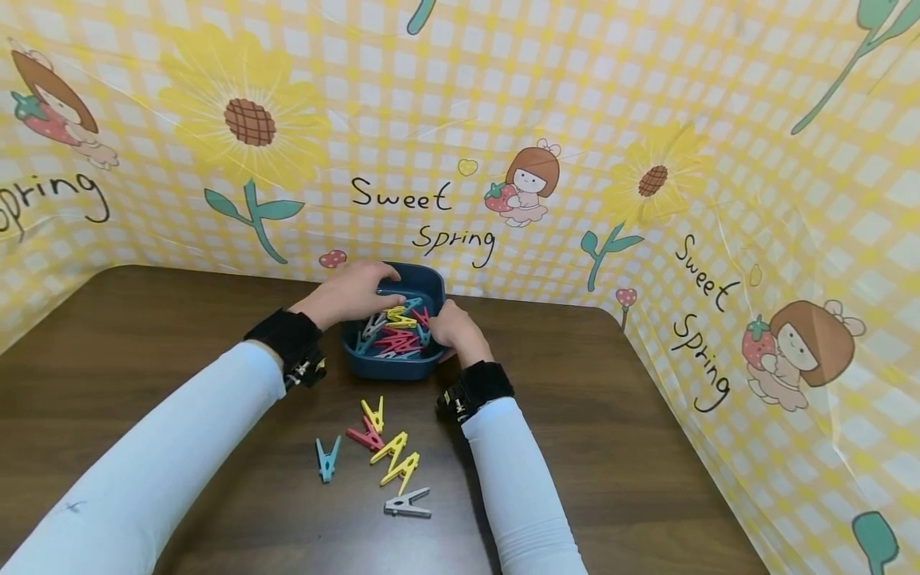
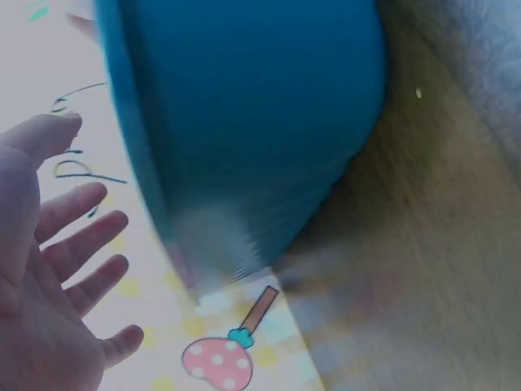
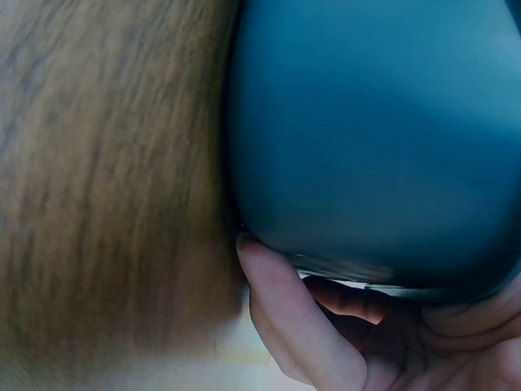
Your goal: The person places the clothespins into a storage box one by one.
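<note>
A dark blue plastic box [image 1: 391,368] stands near the back of the table, holding many clothespins [image 1: 399,339] in pink, yellow, blue and grey. My left hand [image 1: 350,294] is over the box's left side. The left wrist view shows that hand's fingers [image 2: 85,240] spread beside the box wall [image 2: 252,98], with nothing between them. At the opposite side, my right hand [image 1: 456,329] grips the box by its rim. Its fingers [image 3: 297,314] curl along the outer wall in the right wrist view.
Several loose clothespins lie on the brown table in front of the box: a blue one [image 1: 327,460], a pink one [image 1: 368,435], yellow ones [image 1: 390,450] and a grey one [image 1: 407,505]. A yellow checked cloth [image 1: 460,112] rises behind the table and along its right side.
</note>
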Motion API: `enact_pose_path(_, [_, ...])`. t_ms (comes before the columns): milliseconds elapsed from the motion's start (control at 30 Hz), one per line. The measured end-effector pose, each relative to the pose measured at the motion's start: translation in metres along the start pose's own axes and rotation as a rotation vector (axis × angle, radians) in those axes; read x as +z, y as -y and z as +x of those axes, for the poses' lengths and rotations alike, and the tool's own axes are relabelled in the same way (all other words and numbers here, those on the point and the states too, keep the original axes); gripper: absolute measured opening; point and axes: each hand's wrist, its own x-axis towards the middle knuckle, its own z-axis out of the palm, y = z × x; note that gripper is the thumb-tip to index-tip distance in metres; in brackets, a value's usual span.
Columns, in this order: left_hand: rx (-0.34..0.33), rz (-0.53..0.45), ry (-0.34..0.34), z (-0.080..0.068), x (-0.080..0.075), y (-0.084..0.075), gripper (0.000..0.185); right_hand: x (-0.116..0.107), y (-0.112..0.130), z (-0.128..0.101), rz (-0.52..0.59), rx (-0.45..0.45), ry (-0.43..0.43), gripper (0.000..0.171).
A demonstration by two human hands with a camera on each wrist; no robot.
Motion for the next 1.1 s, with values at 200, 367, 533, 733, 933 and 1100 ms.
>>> enact_pose_path(200, [0.067, -0.04, -0.045, -0.028, -0.01, -0.001, 0.059, -0.006, 0.009, -0.029, -0.014, -0.005, 0.013, 0.062])
enact_pose_path(367, [0.073, 0.012, -0.062, -0.048, -0.018, -0.003, 0.063, -0.012, 0.015, -0.055, -0.021, -0.021, 0.027, 0.06])
enact_pose_path(533, [0.124, 0.024, -0.09, -0.071, -0.023, -0.01, 0.06, -0.013, 0.017, -0.059, -0.025, -0.023, 0.039, 0.06])
enact_pose_path(733, [0.172, 0.053, -0.088, -0.096, -0.02, -0.019, 0.057, -0.011, 0.009, -0.039, -0.021, -0.048, 0.02, 0.061])
enact_pose_path(933, [0.299, 0.025, -0.116, -0.121, -0.018, -0.022, 0.053, -0.004, 0.004, -0.014, -0.003, -0.031, 0.007, 0.058])
enact_pose_path(1100, [0.397, 0.016, -0.084, -0.139, -0.018, -0.019, 0.057, -0.006, 0.009, -0.026, -0.011, -0.013, 0.017, 0.056])
